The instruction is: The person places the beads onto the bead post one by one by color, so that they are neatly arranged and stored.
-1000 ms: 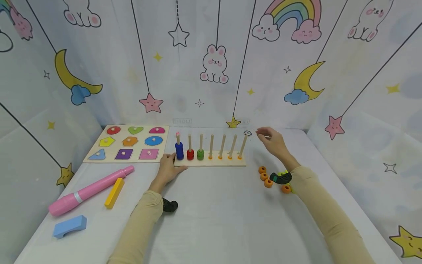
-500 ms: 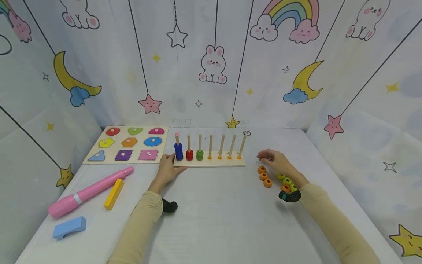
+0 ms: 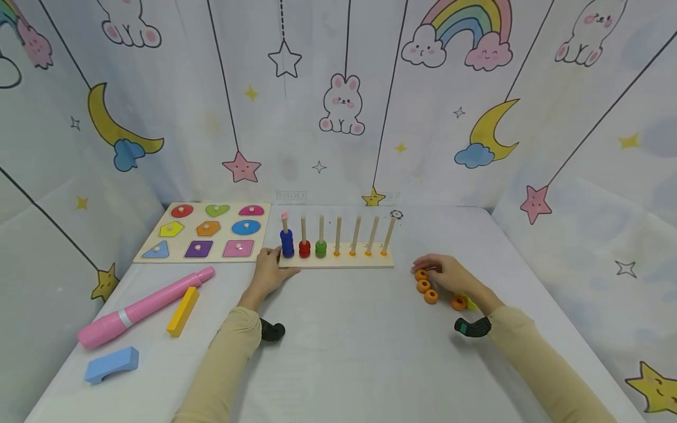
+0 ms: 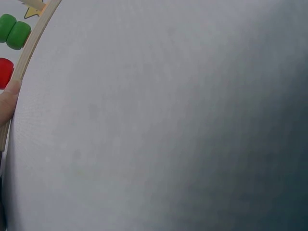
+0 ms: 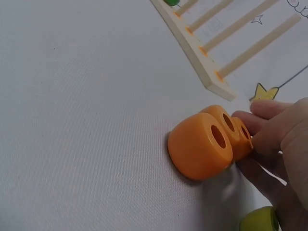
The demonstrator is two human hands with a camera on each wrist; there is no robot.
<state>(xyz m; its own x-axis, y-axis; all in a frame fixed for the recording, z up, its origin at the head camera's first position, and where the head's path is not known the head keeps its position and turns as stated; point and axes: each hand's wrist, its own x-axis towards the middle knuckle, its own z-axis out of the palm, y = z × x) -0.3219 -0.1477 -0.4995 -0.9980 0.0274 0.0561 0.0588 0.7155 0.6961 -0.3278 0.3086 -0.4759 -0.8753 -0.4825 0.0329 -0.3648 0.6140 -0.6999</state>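
My left hand (image 3: 267, 273) grips the left end of a wooden peg board (image 3: 365, 264), thumb along its front edge. Its leftmost pegs bear blue beads (image 3: 287, 242), red beads (image 3: 304, 248) and green beads (image 3: 320, 248); the other pegs are bare. Over on the right, my right hand (image 3: 449, 273) pinches the farthest orange bead (image 5: 243, 138) of a short row, between thumb and fingers. Two more orange beads (image 5: 199, 147) lie touching in that row. Another orange bead (image 3: 458, 302) and a yellow-green bead (image 5: 260, 220) lie beneath the hand, which hides part of that group.
A shape puzzle board (image 3: 177, 245) lies at the back left. In front of it are a pink tube-shaped toy (image 3: 153, 302), a yellow block (image 3: 183, 311) and a blue arched block (image 3: 112, 364). A printed cloth wall (image 3: 344, 170) stands behind the table.
My right hand has come down from beside the rightmost peg to the orange beads and now has hold of the farthest one. The left hand stays on the board.
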